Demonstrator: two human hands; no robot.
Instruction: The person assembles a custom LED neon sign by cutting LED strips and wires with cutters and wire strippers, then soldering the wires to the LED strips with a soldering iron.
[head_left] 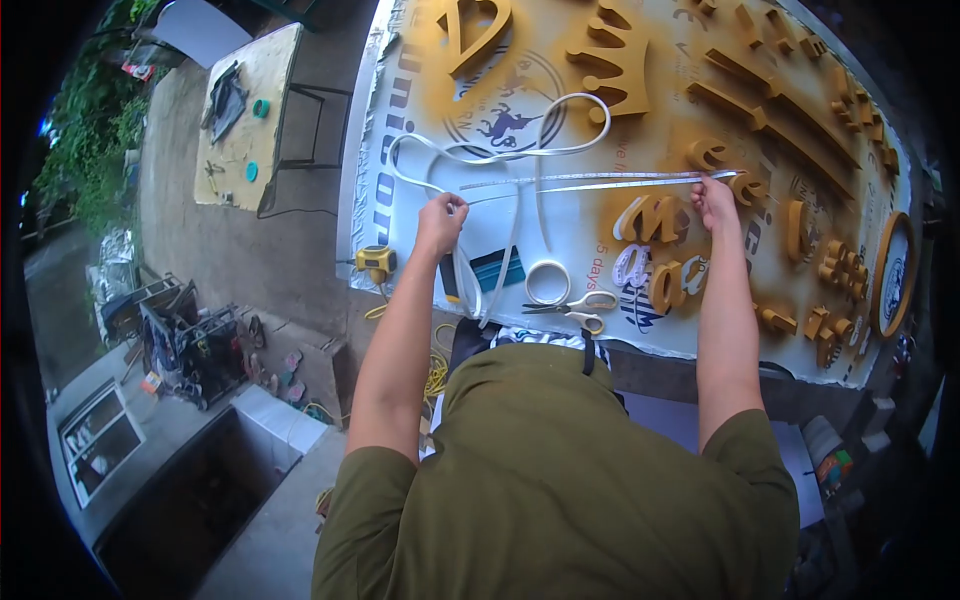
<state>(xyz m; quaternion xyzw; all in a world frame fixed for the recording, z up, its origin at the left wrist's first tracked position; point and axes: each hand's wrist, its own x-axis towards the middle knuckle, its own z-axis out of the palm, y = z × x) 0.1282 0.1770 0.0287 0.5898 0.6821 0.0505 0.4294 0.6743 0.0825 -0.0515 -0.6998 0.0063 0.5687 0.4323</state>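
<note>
Between my hands, a thin white strip with small regular marks, like an LED strip (590, 186), runs nearly straight in two lengths above the table. My left hand (441, 223) pinches it between thumb and fingers. The fingers of my right hand (713, 203) close on its other end, beside the gold letter "e" (748, 188). A thicker white flexible band (480, 158) lies in loose loops behind and below my left hand. Nearer my body are a white tape roll (547, 282), scissors (575, 308) with white handles and a teal flat piece (497, 270), partly covered by the band.
Gold-painted letters and shapes, including a crown (615, 65), cover the right and far parts of the printed sheet (375, 215). A yellow tape measure (376, 260) sits at the left edge. A wooden table (235, 180) with teal rings stands farther left.
</note>
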